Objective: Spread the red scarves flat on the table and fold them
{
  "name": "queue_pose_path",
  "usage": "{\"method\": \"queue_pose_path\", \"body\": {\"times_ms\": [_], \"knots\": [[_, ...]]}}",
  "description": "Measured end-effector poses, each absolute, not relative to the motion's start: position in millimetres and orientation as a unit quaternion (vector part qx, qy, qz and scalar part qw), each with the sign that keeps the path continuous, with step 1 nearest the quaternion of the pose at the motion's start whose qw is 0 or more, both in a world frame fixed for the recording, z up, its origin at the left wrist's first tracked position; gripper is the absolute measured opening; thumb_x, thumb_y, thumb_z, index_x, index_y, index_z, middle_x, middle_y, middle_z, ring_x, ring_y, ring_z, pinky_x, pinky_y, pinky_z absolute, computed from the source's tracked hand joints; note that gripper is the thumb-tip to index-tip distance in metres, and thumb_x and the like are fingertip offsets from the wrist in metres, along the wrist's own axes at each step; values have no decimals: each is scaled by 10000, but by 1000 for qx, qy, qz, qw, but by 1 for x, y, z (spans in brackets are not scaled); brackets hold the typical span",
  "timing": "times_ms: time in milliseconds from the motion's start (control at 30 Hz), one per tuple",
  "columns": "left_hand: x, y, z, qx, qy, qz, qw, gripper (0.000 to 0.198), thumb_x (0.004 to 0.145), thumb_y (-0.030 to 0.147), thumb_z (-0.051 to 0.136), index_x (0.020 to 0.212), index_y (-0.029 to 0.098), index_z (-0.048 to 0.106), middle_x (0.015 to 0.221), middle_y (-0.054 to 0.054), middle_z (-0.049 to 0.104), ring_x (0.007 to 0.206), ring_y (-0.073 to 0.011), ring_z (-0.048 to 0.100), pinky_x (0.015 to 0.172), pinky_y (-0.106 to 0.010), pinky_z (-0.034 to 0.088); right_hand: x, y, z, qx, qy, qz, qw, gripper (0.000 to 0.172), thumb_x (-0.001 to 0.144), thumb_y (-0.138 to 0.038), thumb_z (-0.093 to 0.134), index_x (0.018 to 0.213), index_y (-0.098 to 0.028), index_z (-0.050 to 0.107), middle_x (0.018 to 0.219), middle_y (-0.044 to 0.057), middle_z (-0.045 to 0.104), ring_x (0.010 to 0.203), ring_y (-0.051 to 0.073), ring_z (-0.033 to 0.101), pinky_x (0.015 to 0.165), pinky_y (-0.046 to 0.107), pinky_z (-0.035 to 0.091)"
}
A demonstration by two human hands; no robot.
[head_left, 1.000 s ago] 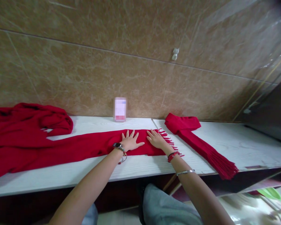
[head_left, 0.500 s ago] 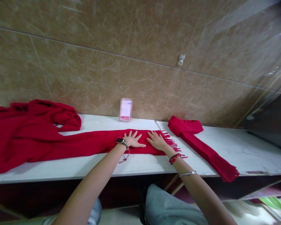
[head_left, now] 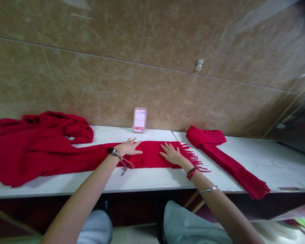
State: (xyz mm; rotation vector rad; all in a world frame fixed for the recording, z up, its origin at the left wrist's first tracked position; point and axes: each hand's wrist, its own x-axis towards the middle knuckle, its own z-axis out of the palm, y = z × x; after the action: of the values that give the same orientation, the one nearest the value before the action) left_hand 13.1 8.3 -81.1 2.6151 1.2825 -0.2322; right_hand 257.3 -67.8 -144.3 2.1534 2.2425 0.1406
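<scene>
A red scarf [head_left: 149, 154] stretches along the white table, its fringed end at the right and the rest bunched in loose folds at the far left. My left hand [head_left: 129, 148] lies on the scarf's flat stretch with fingers spread, a watch and a beaded bracelet at the wrist. Close to the fringe, my right hand [head_left: 171, 154] rests palm down on the cloth, fingers apart. Neither hand grasps anything. Right of the fringe lies another red fringed piece [head_left: 218, 159], narrowly folded, its tassels hanging at the table's front edge.
Against the brown tiled wall [head_left: 142, 84] leans a phone [head_left: 139, 120] with a blurred screen, behind the scarf. A small white hook [head_left: 199, 64] is fixed on the wall. The white table [head_left: 147, 179] ends just before my knees. A dark object [head_left: 297, 132] stands at the far right.
My left hand has slid left along the scarf, away from my right hand, and the cloth between them shows flat. My right hand stays near the fringe. The view has shifted slightly.
</scene>
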Motion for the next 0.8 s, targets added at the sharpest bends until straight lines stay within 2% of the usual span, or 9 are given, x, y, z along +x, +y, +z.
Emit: {"method": "queue_pose_path", "body": {"times_ms": [67,200,300,433,533,600,700,800], "knots": [[-9,12,-89,873,462,-106,116,748,777,603,360,1390,237,136,1454,-96,35,1311,-324,43,1009,-514,135,268,-68,-145,691,721,48,23,506,893,-444,225,1371,-280,196,1444,104,165,1297,327,137,898,665,222],[-55,21,-109,878,463,-79,93,663,826,582,267,1385,242,161,1456,-83,57,1320,-273,54,1029,-466,121,291,-68,-144,653,754,31,66,411,901,-368,252,1304,-356,332,1445,44,185,1306,325,90,892,692,182],[-84,28,-114,879,469,-58,65,606,856,538,243,1377,231,195,1453,-94,97,1319,-263,75,1026,-453,142,295,-65,-138,661,747,-13,68,418,887,-399,293,1295,-338,356,1435,56,213,1301,334,114,897,690,180],[-99,24,-99,884,467,-24,11,492,889,405,280,1336,202,309,1427,-115,205,1303,-263,155,1017,-408,201,265,-62,-118,678,734,4,-36,553,842,-461,386,1336,-223,317,1402,130,276,1286,331,184,961,621,194],[-96,8,-80,916,401,16,-12,425,868,360,367,1251,189,433,1317,-108,387,1194,-217,374,979,-311,286,221,-67,-101,561,819,-24,-119,528,849,-432,392,1314,-185,362,1358,111,367,1263,239,284,1019,428,273],[-93,-6,-70,939,344,3,7,408,818,387,468,1178,197,495,1201,-81,492,1071,-194,486,921,-271,348,191,-72,-98,469,871,-70,-130,512,857,-416,385,1310,-179,366,1335,94,405,1211,191,374,1012,340,306],[-91,-22,-66,943,326,-59,25,499,714,395,607,1158,195,499,1177,-73,521,1097,-218,467,922,-283,352,163,-77,-107,404,901,-98,-122,507,843,-399,425,1293,-167,396,1327,97,416,1207,192,379,1012,331,307],[-93,-29,-71,932,353,-82,13,529,740,286,588,1230,165,432,1270,-104,459,1187,-227,389,969,-294,308,156,-79,-124,397,902,-94,-139,467,861,-365,400,1283,-166,413,1342,102,394,1243,201,322,1032,365,268]]}}
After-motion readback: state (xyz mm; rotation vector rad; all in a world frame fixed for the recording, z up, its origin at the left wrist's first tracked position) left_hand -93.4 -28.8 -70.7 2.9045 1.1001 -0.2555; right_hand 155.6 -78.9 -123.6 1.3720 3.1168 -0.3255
